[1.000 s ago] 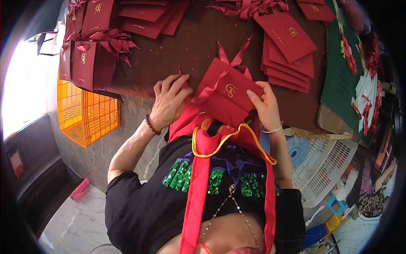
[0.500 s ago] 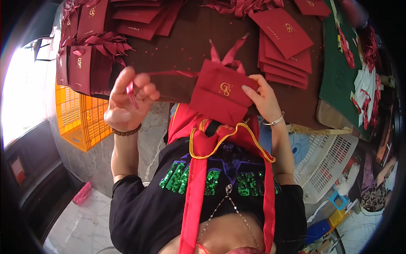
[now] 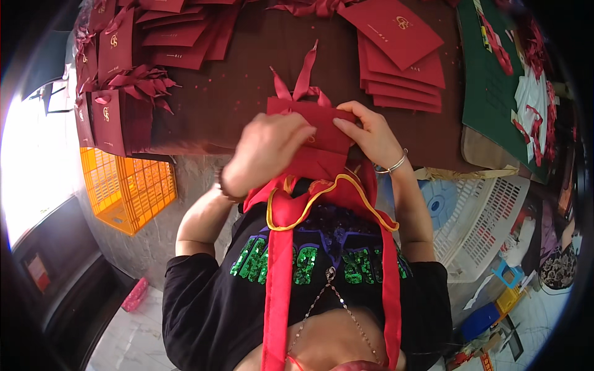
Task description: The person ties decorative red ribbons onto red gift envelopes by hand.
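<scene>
A small dark-red paper gift bag (image 3: pixel 334 145) with a gold emblem is held just beyond the table's near edge, in front of my apron. My right hand (image 3: pixel 373 133) pinches its upper right corner, thumb on the front face. My left hand (image 3: pixel 267 147) is closed, its fingers curled against the bag's front and upper left; the fingertips and whatever they hold are hidden. Red ribbon ends (image 3: pixel 303 77) stick up from the bag's far edge and lie on the brown tabletop.
Flat red bags (image 3: pixel 402 80) are stacked at the right, near a green board (image 3: pixel 492 80). Standing bags with ribbon handles (image 3: pixel 111 120) crowd the left, with more bags (image 3: pixel 179 46) behind. An orange plastic crate (image 3: pixel 133 191) and a white basket (image 3: pixel 479 229) sit below table level.
My left hand has let the stretched ribbon come in and moved right, onto the bag's front. My right hand keeps its pinch. The view has shifted slightly.
</scene>
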